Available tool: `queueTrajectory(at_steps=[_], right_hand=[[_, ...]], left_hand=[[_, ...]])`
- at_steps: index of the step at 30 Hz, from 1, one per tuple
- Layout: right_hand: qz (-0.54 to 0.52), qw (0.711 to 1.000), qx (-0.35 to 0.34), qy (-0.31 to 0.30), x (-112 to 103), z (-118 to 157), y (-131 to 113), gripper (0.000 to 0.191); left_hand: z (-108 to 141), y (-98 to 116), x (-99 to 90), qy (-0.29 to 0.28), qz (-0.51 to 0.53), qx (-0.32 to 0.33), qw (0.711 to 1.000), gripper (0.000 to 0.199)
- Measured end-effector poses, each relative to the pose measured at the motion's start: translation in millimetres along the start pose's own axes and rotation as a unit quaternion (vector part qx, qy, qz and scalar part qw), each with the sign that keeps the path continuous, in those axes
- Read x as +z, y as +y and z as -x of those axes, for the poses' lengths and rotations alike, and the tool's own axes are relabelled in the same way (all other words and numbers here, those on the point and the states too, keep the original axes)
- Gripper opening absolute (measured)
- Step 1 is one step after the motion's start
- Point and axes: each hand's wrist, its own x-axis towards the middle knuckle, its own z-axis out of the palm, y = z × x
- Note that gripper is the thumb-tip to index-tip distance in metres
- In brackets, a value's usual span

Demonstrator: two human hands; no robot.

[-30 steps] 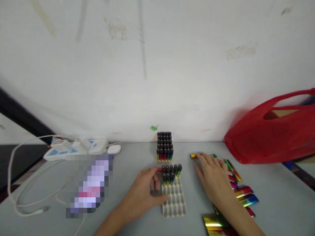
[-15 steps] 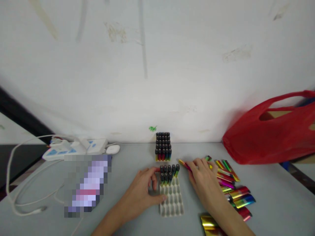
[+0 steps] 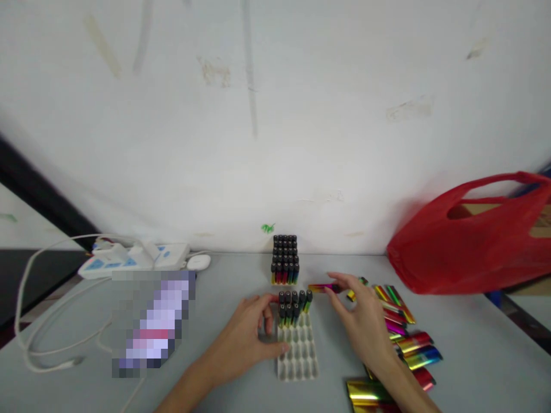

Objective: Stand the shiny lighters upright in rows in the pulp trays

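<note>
My left hand point(image 3: 247, 324) steadies a white grid tray point(image 3: 297, 361) from its left side, the thumb on the tray's edge and a fingertip against the batteries at the back. Several upright batteries point(image 3: 295, 304) with black tops and shiny lower parts fill the tray's far rows; the nearer hollows are bare. To the right of the tray, my right hand point(image 3: 364, 318) pinches the end of a magenta-and-gold battery point(image 3: 321, 287) between thumb and finger. That battery lies level, pointing left. Behind the tray, a block of black-topped batteries point(image 3: 284, 261) stands in close rows.
Shiny coloured batteries point(image 3: 394, 304) and flat metallic pieces point(image 3: 424, 357) lie beyond my right arm. A red bag point(image 3: 456, 258) stands at the back right. On the left are a white power strip point(image 3: 167, 256), cables point(image 3: 38, 367) and a pixelated device point(image 3: 155, 324).
My right hand has lifted away from the loose pile, and the magenta-and-gold battery has turned nearly level. My left hand stays at the tray. The view has shifted slightly.
</note>
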Motion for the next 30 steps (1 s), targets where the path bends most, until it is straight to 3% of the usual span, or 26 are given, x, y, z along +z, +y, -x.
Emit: queueTrajectory(at_steps=[3,12,17,22,24,30], right_hand=[[-0.092,0.994,0.059,0.025,-3,-4,-4,0.031],[-0.292,0.937,0.193,-0.005,-6,-5,-21,0.058],[-0.393,0.874,0.281,-0.049,-4,3,-27,0.071],[-0.476,0.792,0.378,-0.054,-10,4,-34,0.065],[-0.493,0.774,0.395,-0.045,-14,2,-37,0.060],[-0.520,0.765,0.375,-0.061,-20,-2,-46,0.058]], left_hand=[[0,2,0.1,-0.001,-0.003,-0.012,1.000,0.049],[2,-5,1.8,-0.004,-0.003,-0.015,1.000,0.053],[4,-8,2.6,0.009,0.003,0.003,1.000,0.049],[6,-9,4.3,0.008,0.002,-0.001,1.000,0.050],[7,-8,4.7,0.008,0.003,0.001,1.000,0.047],[7,-8,3.6,0.009,0.002,0.009,1.000,0.048]])
